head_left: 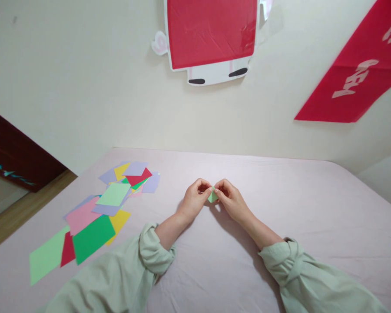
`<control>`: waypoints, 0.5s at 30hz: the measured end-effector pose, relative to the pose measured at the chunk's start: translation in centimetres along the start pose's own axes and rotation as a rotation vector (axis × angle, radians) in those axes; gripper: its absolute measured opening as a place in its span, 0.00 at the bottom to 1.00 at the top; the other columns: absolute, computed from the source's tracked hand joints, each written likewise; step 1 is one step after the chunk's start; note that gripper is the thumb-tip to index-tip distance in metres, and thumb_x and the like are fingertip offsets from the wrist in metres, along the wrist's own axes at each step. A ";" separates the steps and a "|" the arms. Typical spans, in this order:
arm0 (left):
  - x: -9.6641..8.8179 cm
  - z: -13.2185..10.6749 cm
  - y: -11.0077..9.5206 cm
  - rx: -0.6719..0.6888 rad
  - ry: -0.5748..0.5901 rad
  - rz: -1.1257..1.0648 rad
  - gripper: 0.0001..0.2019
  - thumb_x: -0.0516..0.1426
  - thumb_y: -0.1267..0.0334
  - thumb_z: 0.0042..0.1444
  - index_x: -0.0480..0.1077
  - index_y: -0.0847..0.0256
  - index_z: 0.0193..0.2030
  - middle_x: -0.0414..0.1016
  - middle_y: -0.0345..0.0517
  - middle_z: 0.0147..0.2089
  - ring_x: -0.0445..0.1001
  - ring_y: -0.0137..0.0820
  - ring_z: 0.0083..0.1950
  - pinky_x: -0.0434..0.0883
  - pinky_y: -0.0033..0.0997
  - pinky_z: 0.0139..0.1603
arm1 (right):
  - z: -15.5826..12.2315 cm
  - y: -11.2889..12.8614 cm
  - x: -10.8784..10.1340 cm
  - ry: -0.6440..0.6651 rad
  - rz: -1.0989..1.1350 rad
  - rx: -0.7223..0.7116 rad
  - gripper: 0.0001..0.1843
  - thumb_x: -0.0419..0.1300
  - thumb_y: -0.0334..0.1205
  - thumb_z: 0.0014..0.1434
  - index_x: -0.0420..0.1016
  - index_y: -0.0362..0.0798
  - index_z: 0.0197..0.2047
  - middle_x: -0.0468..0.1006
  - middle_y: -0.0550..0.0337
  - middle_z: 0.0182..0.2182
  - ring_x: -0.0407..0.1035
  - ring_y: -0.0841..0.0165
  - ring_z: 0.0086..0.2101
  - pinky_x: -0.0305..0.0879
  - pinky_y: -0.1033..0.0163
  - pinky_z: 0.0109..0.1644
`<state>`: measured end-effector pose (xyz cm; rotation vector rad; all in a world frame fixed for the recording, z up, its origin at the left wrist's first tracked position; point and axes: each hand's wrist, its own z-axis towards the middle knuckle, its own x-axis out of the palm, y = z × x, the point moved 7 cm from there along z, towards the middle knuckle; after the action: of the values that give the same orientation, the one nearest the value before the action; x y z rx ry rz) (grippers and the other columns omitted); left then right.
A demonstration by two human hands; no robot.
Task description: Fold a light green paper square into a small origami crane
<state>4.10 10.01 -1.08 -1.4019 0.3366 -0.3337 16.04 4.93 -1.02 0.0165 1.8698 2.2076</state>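
A small piece of light green paper (212,197) was held between the two hands, over the middle of a pale cloth (329,208). It was pinched narrowly by the thumb and fingers of the left hand (193,201) on one side and of the right hand (232,201) on the other, so its edges were partly covered. Well to the left, coloured sheets (94,237) were spread in overlapping heaps, near the left sleeve (111,278). The wall (84,87) behind was hung with a red cutout (211,34) and a red banner (332,95).
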 end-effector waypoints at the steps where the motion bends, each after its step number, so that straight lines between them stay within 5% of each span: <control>1: 0.0 0.0 0.1 -0.010 -0.001 -0.014 0.06 0.60 0.63 0.52 0.68 0.62 0.32 0.70 0.38 0.31 0.68 0.26 0.33 0.66 0.26 0.38 | 0.0 -0.2 0.0 -0.002 0.035 0.014 0.11 0.58 0.47 0.59 0.64 0.49 0.34 0.66 0.65 0.27 0.65 0.71 0.27 0.66 0.64 0.30; 15: 0.0 0.0 0.6 -0.094 -0.014 -0.136 0.11 0.64 0.60 0.48 0.69 0.62 0.36 0.74 0.41 0.35 0.72 0.28 0.37 0.69 0.27 0.39 | -0.1 -0.8 0.2 0.015 0.101 0.079 0.12 0.59 0.49 0.57 0.66 0.50 0.36 0.71 0.65 0.27 0.67 0.71 0.26 0.66 0.65 0.29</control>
<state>4.08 10.07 -1.69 -1.5225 0.2490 -0.4241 15.93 5.03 -1.80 0.1120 2.0051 2.2023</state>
